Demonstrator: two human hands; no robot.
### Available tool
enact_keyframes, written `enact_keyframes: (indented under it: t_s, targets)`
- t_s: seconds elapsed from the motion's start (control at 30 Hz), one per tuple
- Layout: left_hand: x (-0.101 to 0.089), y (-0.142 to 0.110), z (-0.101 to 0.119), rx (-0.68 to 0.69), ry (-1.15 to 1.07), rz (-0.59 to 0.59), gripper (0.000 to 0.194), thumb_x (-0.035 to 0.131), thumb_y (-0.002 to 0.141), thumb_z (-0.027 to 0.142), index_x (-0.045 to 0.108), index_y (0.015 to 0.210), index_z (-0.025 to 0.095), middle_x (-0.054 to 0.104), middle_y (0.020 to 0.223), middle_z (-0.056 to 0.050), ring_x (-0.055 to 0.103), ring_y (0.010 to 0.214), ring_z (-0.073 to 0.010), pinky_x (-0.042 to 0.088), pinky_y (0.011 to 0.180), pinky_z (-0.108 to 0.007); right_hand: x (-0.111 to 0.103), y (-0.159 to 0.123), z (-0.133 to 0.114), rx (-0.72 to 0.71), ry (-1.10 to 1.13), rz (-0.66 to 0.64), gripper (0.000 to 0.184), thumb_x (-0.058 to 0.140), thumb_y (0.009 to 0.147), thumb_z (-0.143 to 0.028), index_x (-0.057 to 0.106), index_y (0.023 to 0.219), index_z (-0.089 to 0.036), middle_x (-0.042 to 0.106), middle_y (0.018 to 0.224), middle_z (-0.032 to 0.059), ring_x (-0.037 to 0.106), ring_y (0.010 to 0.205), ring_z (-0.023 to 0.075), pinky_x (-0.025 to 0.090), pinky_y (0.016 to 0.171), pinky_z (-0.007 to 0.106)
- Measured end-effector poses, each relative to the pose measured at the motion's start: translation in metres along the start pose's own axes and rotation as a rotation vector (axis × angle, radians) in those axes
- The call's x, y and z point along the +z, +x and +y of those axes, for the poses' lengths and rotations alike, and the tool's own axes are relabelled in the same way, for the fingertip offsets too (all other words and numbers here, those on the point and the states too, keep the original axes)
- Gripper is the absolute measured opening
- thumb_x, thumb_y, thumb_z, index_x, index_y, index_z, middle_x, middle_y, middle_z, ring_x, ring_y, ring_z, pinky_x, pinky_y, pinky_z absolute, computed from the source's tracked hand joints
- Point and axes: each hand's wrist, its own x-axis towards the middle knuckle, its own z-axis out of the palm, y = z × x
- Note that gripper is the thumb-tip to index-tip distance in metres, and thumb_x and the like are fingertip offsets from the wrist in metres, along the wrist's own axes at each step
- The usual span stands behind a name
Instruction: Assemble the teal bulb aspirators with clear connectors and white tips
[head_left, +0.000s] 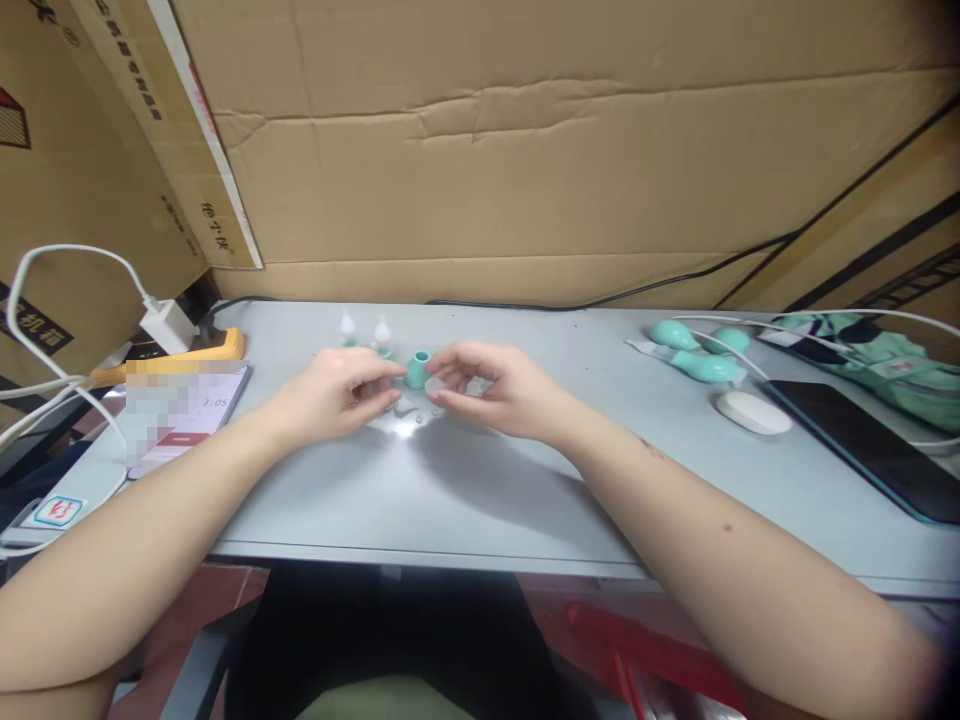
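My left hand is held low over the grey desk, thumb and index finger apart beside a small teal open-necked piece; nothing clear shows between them. On the other side of that piece, my right hand pinches a small translucent part between thumb and fingers. The teal piece stands upright with its round opening facing up. Below the fingertips lie a few small clear and grey bits, too small to name. Behind my left hand stand two white pointed tips on teal bases, partly hidden.
At the right lie several teal squeeze bulbs, a white oval case, a dark phone and a teal cloth. At the left are a lit screen, a yellow-ended power strip and white cables. Cardboard walls the back.
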Motion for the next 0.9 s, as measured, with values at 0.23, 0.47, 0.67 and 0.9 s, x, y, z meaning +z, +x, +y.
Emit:
enact_keyframes:
  t_s: [0.23, 0.47, 0.67, 0.9]
  targets:
    - [0.008, -0.002, 0.006, 0.1, -0.158, -0.028, 0.039, 0.077, 0.1, 0.021, 0.073, 0.139, 0.023, 0.074, 0.119, -0.009, 0.072, 0.092, -0.0134, 0.063, 0.077, -0.023, 0.019, 0.002, -0.006, 0.097, 0.518, -0.027, 0.033, 0.083, 0.096, -0.04, 0.057, 0.106, -0.022, 0.069, 0.089, 0.0001, 0.067, 0.08, 0.0133, 0.055, 0.073, 0.028]
    - [0.014, 0.001, 0.006, 0.121, -0.169, 0.033, 0.017, 0.074, 0.104, 0.022, 0.079, 0.12, 0.022, 0.076, 0.11, -0.008, 0.075, 0.095, -0.0143, 0.065, 0.083, -0.025, 0.03, 0.004, -0.005, 0.126, 0.669, -0.098, 0.044, 0.088, 0.095, -0.047, 0.053, 0.108, -0.023, 0.075, 0.096, 0.0004, 0.072, 0.085, 0.0133, 0.06, 0.083, 0.031]
    - [0.004, 0.003, 0.004, 0.15, -0.068, 0.101, 0.013, 0.077, 0.102, 0.021, 0.081, 0.114, 0.018, 0.081, 0.101, -0.008, 0.075, 0.088, -0.0138, 0.062, 0.078, -0.024, 0.023, 0.001, -0.008, 0.112, 0.511, -0.043, 0.04, 0.086, 0.094, -0.05, 0.062, 0.108, -0.022, 0.076, 0.097, 0.0041, 0.072, 0.086, 0.0164, 0.059, 0.079, 0.032]
    - [-0.005, 0.003, -0.002, 0.132, -0.032, 0.264, 0.023, 0.08, 0.098, 0.024, 0.085, 0.121, 0.024, 0.075, 0.095, -0.005, 0.069, 0.084, -0.0142, 0.059, 0.074, -0.028, -0.01, 0.002, 0.009, -0.137, -0.291, 0.067, 0.016, 0.066, 0.1, -0.03, 0.074, 0.09, -0.02, 0.073, 0.077, 0.0025, 0.06, 0.068, 0.0145, 0.045, 0.069, 0.031]
